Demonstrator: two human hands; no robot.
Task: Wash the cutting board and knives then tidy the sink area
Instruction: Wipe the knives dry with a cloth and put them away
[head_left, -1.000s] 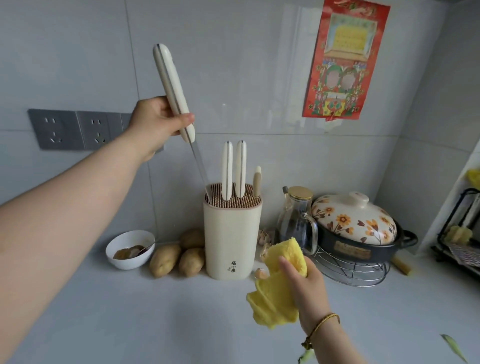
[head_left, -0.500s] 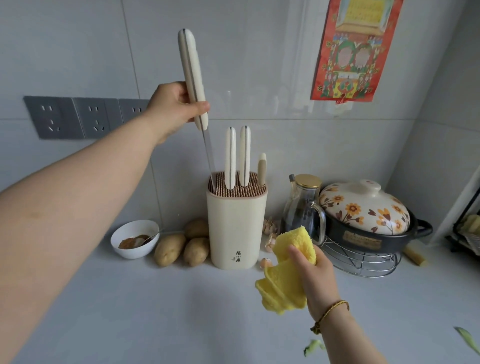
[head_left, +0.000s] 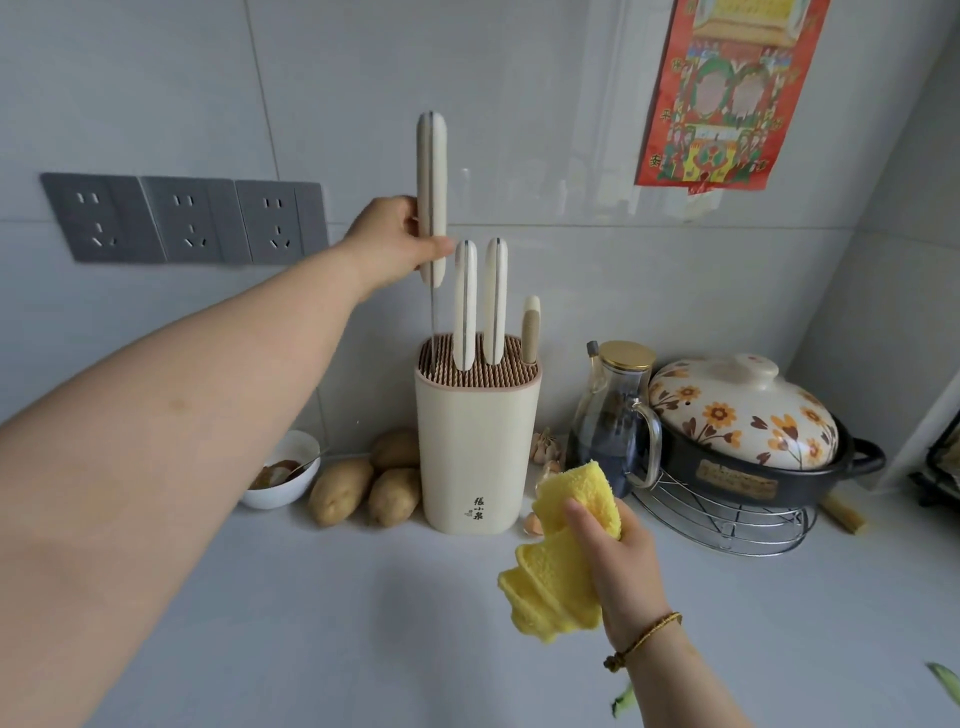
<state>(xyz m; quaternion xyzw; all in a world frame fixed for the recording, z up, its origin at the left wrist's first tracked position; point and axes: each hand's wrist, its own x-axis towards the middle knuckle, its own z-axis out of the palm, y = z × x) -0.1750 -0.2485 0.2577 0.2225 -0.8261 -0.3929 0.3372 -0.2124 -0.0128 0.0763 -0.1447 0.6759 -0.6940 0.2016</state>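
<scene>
Counter (head_left: 363, 623): knife (head_left: 432, 182) in left hand (head_left: 389, 244)

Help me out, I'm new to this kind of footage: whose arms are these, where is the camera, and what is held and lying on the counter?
No machine here: one camera worn on a person's head looks down at their own bare arms. The left hand grips a white-handled knife, upright, its blade reaching into the top of the cream knife block, where three other handles stand. The right hand holds a yellow cloth. On the grey counter sit a white bowl, potatoes, a glass jug with a gold lid, and a flowered pot on a wire rack.
</scene>
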